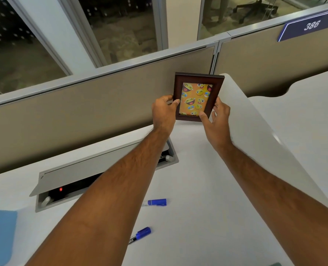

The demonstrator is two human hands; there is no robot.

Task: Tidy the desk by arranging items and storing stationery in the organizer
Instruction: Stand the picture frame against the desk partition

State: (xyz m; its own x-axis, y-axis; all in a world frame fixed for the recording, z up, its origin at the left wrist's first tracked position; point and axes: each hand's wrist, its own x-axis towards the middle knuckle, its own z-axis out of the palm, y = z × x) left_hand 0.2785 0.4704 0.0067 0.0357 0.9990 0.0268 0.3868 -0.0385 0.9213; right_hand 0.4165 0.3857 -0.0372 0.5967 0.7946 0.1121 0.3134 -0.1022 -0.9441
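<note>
A small dark-brown picture frame [197,87] with an orange emoji picture stands upright at the far corner of the white desk [207,179], against the beige partition. My left hand [164,112] grips its left edge, thumb on the front. My right hand [218,120] holds its lower right corner, thumb on the front and fingers behind. Two markers with blue caps lie on the desk nearer to me: one marker [156,202] beside my left forearm, the other marker [140,235] partly hidden under it.
A grey cable hatch [101,169] with its lid raised is set into the desk under my left forearm. A blue sheet [0,237] lies at the left edge. The beige partition [82,112] bounds the desk's far side. A second white desk [312,116] adjoins at right.
</note>
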